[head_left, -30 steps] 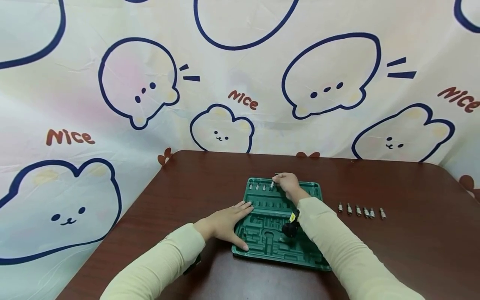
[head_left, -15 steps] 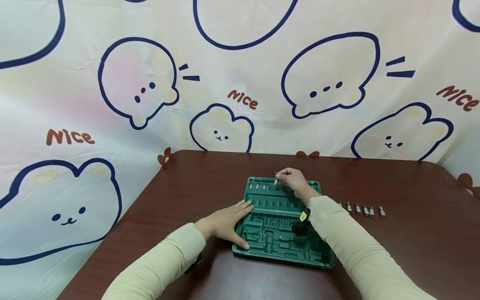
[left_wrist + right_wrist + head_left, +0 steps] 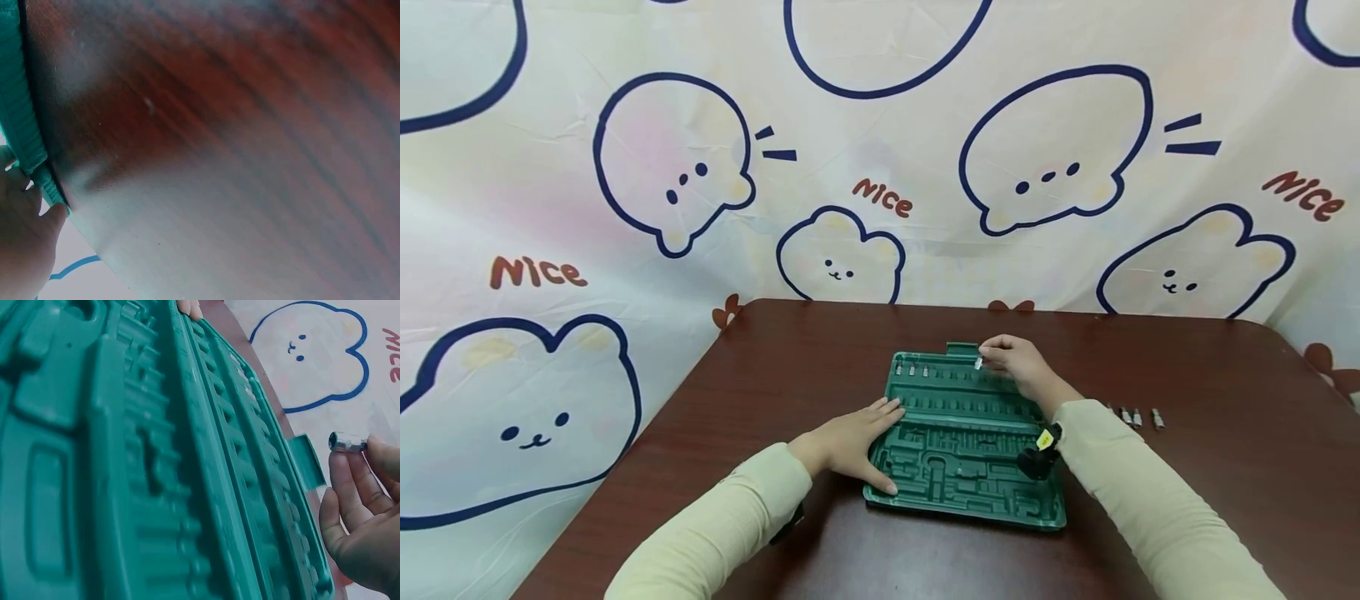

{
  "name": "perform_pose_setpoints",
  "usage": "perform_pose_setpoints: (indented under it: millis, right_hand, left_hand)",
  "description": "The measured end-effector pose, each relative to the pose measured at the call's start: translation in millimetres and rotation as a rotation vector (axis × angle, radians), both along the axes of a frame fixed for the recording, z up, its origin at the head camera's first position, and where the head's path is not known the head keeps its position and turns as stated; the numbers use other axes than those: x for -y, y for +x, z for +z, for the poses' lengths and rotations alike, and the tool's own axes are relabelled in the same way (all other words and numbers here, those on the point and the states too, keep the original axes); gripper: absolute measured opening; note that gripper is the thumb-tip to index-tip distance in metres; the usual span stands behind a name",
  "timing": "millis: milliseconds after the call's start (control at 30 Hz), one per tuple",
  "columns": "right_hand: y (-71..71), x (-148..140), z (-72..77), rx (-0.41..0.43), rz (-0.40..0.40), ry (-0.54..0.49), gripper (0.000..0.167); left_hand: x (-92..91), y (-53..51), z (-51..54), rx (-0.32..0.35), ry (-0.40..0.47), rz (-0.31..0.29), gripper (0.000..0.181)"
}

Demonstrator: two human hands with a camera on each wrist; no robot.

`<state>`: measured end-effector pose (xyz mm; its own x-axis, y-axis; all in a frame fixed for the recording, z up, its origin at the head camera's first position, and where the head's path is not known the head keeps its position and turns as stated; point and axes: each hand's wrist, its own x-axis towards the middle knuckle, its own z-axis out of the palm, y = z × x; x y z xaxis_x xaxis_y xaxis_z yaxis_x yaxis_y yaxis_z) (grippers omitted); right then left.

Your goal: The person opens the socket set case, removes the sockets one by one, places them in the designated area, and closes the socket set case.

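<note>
The right hand had moved on: one second earlier it was at the fourth place in the far row of the green case, and now it was farther right and clear of that place. It pinched a small silver socket between thumb and fingertips. The socket hung just right of the tab on the far rim, and the right wrist view showed it apart from the case, its hollow end turned toward the box. The tab, mostly hidden behind the hand earlier, now showed. Three seated sockets stayed at the left end of the far row, as before.

The left hand had not shifted; its fingers lay straight and spread on the case's left edge, thumb near the front corner.

On the table, to the right of the case, lay the loose sockets. The right sleeve now covered part of their line (six had shown a second before), so only those at the right end could be seen. The black wrist camera, with its yellow label, blocked some of the case's right side, and the right hand hid part of the far row. Behind the table hung a pale backdrop printed with cartoon bears and the word "Nice".
</note>
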<state>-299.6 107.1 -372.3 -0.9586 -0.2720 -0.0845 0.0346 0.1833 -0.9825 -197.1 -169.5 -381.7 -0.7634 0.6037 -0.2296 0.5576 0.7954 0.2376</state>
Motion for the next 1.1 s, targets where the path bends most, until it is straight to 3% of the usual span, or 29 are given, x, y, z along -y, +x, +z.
perform_pose_setpoints:
  millis: [433,633,833,1100]
  right_hand:
    - [18.0,-51.7,9.3,0.022,-0.056,-0.022,0.029]
    - [26.2,-78.2,10.0,0.026,-0.095,-0.03,0.033]
    - [33.2,-106.6,10.7,0.045,-0.135,-0.052,0.012]
    - [42.5,-144.7,6.3,0.062,-0.207,-0.07,0.01]
  left_hand:
    - [1.9,-2.2,0.4,-0.005,0.002,-0.006,0.107]
    - [1.1,-1.7,-3.0,-0.002,-0.001,-0.002,0.108]
    - [0.2,-2.6,-4.2,-0.008,0.007,-0.009,0.108]
    - [0.9,-2.4,-2.9,0.003,0.006,-0.005,0.107]
